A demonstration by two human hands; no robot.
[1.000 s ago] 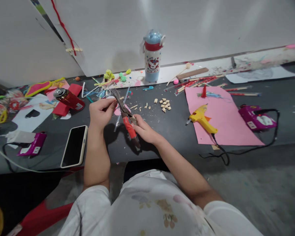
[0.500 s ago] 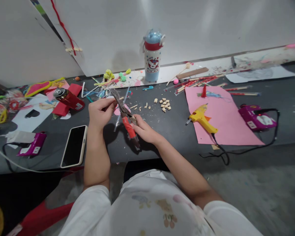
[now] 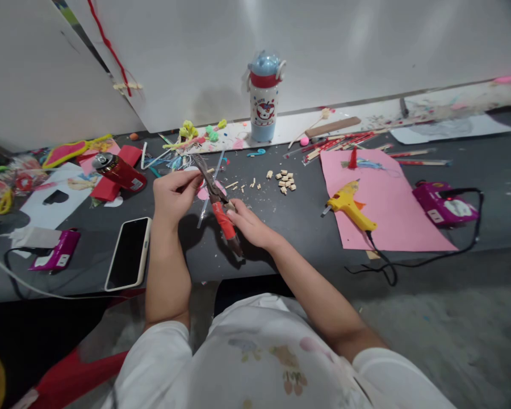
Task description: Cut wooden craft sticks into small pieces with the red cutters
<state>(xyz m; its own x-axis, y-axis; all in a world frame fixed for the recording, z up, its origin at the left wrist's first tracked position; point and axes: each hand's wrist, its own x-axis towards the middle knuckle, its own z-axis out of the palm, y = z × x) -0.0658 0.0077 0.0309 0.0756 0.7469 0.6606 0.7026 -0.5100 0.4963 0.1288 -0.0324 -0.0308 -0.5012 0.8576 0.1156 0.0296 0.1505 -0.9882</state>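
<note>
My right hand point(image 3: 249, 225) grips the red handles of a pair of cutters point(image 3: 221, 216) held over the dark table point(image 3: 298, 218). The metal blades point up and to the left. My left hand point(image 3: 174, 193) pinches a small thin piece at the blades, too small to tell what it is. Small cut wooden bits point(image 3: 284, 180) lie scattered on the table just beyond my hands.
A phone point(image 3: 130, 253) lies left of my arm. A red can point(image 3: 119, 170) lies on its side, a bottle point(image 3: 264, 99) stands at the back. A yellow glue gun point(image 3: 350, 207) rests on pink paper point(image 3: 383, 199). Purple devices point(image 3: 445, 207) point(image 3: 59, 253) sit at both sides.
</note>
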